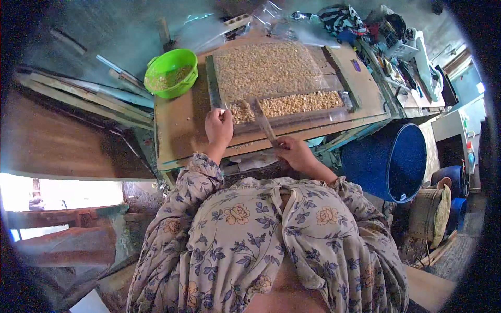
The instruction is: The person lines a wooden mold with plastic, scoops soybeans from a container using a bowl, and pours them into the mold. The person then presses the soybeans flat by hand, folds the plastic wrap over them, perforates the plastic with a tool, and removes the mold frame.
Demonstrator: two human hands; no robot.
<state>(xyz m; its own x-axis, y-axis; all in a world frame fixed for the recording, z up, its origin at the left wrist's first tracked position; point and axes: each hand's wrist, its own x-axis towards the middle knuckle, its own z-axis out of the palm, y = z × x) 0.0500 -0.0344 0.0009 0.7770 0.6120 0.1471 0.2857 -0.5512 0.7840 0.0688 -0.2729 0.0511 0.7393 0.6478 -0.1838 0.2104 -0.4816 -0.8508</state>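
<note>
A broad slab of pale, nut-like pieces (266,68) lies under a clear plastic sheet (326,81) on the wooden table. Nearer to me, a narrow row of loose pieces (308,103) runs along the slab's front edge. My left hand (219,129) is closed in a pinch at the front left corner, where the plastic's edge appears to be between thumb and fingers. A flat wooden stick (266,123) is gripped near its lower end by my right hand (298,154). Its far end touches the row of pieces.
A green basin (172,74) with some pieces inside stands at the table's back left. Wooden bars (211,81) flank the slab. Beyond the table's right edge stands a blue barrel (386,161). Cluttered tools and bags lie on the back right bench (412,101).
</note>
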